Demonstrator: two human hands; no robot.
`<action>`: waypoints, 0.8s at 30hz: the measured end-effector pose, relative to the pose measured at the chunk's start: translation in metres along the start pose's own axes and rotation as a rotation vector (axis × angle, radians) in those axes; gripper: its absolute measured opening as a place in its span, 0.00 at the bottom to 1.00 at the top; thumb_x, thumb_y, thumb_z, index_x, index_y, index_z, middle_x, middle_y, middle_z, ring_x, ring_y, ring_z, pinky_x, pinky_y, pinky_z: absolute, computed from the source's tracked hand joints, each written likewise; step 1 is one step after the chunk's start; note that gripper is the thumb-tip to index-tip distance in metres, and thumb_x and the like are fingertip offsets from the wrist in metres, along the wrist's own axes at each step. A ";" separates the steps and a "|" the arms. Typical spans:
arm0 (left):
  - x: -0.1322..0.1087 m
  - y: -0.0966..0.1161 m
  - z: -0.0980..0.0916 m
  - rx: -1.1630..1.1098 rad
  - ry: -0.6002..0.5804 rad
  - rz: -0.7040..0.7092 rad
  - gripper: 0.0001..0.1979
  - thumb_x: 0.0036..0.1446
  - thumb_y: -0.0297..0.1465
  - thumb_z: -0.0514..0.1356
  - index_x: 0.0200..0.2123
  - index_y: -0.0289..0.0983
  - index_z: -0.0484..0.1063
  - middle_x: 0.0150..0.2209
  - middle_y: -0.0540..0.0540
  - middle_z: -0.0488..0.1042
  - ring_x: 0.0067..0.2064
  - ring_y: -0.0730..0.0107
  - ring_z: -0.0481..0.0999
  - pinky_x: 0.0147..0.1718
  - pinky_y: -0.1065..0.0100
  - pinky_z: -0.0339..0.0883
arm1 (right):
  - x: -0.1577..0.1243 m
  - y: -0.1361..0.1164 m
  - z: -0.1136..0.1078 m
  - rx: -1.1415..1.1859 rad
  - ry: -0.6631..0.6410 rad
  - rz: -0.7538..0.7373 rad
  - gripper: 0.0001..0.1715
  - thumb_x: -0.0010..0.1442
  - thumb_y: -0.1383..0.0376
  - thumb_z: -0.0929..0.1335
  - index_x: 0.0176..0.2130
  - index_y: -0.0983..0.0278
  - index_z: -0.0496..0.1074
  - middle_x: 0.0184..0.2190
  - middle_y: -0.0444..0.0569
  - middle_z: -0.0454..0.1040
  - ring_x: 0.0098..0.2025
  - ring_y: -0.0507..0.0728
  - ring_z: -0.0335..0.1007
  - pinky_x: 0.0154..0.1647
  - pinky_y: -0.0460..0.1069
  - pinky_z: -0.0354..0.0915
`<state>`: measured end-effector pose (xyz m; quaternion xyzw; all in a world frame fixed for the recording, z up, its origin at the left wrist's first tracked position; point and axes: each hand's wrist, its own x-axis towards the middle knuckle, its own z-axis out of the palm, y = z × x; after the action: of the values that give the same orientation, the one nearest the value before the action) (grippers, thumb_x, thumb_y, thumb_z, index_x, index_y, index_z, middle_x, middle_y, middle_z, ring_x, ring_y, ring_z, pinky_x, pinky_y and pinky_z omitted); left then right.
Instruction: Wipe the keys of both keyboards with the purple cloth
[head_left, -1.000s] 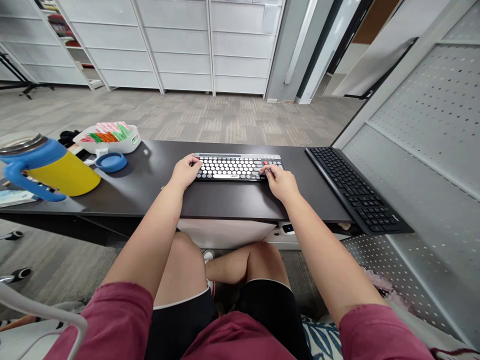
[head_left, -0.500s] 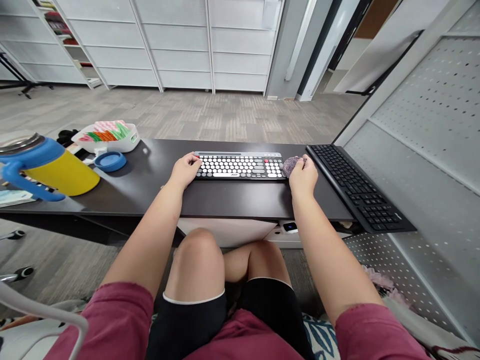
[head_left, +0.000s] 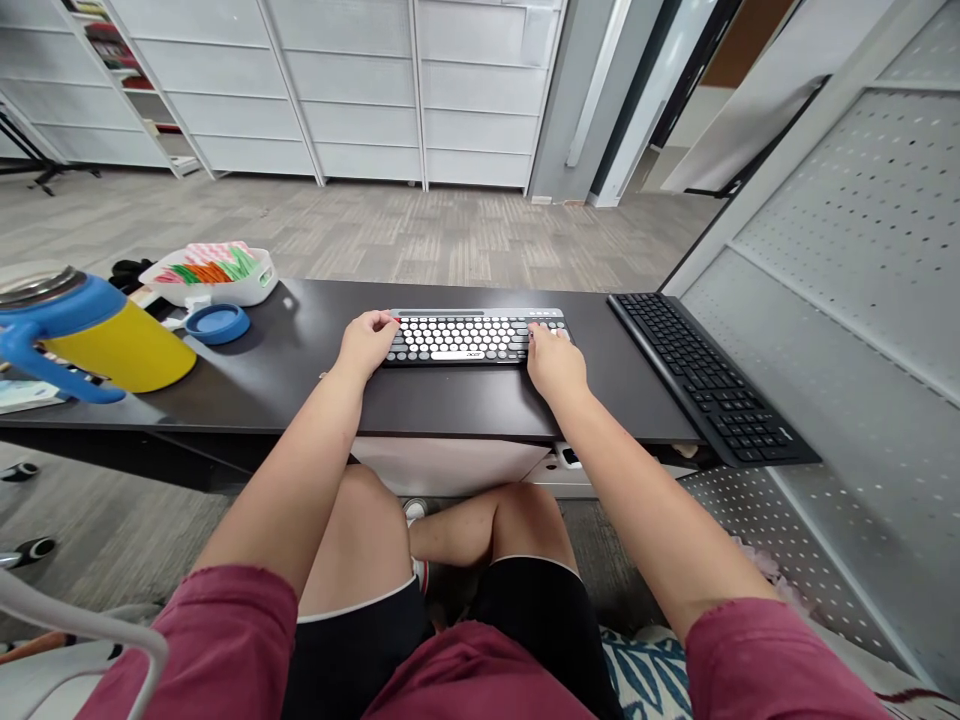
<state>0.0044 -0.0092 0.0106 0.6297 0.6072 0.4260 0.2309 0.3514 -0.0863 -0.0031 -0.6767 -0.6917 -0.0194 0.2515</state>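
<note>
A small keyboard with round grey and white keys [head_left: 465, 338] lies on the black desk [head_left: 465, 402] in front of me. My left hand [head_left: 366, 342] curls over the keyboard's left end and holds it. My right hand [head_left: 555, 362] rests on the keyboard's right end, its fingers bent down onto the keys. The fluffy grey-purple wad it held a moment ago is hidden under the fingers.
A black full-size keyboard [head_left: 705, 375] lies at the desk's right end, against a white perforated panel [head_left: 847, 300]. At the left stand a yellow mug with a blue handle [head_left: 112, 345], a blue lid [head_left: 217, 323] and a white tray of coloured items [head_left: 214, 270].
My right hand went off the keyboard's right end with the fluffy wad showing, then came back left onto the right-hand keys. My left hand has stayed put.
</note>
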 end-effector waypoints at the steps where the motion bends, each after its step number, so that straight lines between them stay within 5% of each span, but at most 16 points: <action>1: 0.000 0.001 0.000 0.005 0.000 0.005 0.05 0.59 0.35 0.64 0.35 0.42 0.81 0.58 0.44 0.82 0.58 0.52 0.80 0.64 0.55 0.67 | -0.001 0.000 0.000 -0.008 0.000 -0.035 0.27 0.75 0.66 0.56 0.65 0.65 0.72 0.63 0.60 0.76 0.67 0.66 0.69 0.73 0.67 0.54; 5: -0.002 0.005 -0.001 0.029 0.003 0.026 0.04 0.59 0.34 0.65 0.34 0.42 0.81 0.57 0.43 0.81 0.58 0.52 0.80 0.65 0.56 0.66 | -0.002 -0.001 0.000 -0.030 0.010 -0.112 0.27 0.75 0.67 0.55 0.63 0.65 0.72 0.62 0.60 0.77 0.69 0.62 0.67 0.79 0.69 0.39; 13: -0.004 0.008 -0.002 0.048 0.002 0.044 0.05 0.59 0.34 0.65 0.33 0.41 0.81 0.56 0.43 0.81 0.58 0.52 0.79 0.66 0.55 0.66 | -0.002 0.002 0.002 -0.010 0.027 -0.114 0.24 0.72 0.67 0.60 0.62 0.65 0.74 0.64 0.60 0.76 0.69 0.62 0.68 0.78 0.66 0.45; 19: -0.005 0.008 -0.003 0.050 -0.006 0.052 0.06 0.60 0.35 0.65 0.32 0.42 0.80 0.57 0.42 0.80 0.58 0.51 0.80 0.65 0.54 0.67 | -0.002 0.011 -0.006 0.018 0.147 0.092 0.26 0.75 0.65 0.57 0.61 0.65 0.75 0.56 0.62 0.81 0.63 0.68 0.74 0.70 0.68 0.60; 24: -0.005 0.009 -0.001 0.071 -0.015 0.067 0.05 0.60 0.34 0.65 0.33 0.42 0.81 0.58 0.42 0.79 0.60 0.51 0.78 0.65 0.56 0.66 | 0.000 0.017 -0.009 0.003 0.240 0.141 0.28 0.74 0.67 0.55 0.65 0.67 0.71 0.61 0.63 0.78 0.69 0.65 0.69 0.76 0.69 0.46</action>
<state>0.0090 -0.0158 0.0175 0.6606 0.5988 0.4068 0.1990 0.3707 -0.0881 -0.0003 -0.7162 -0.6074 -0.0815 0.3339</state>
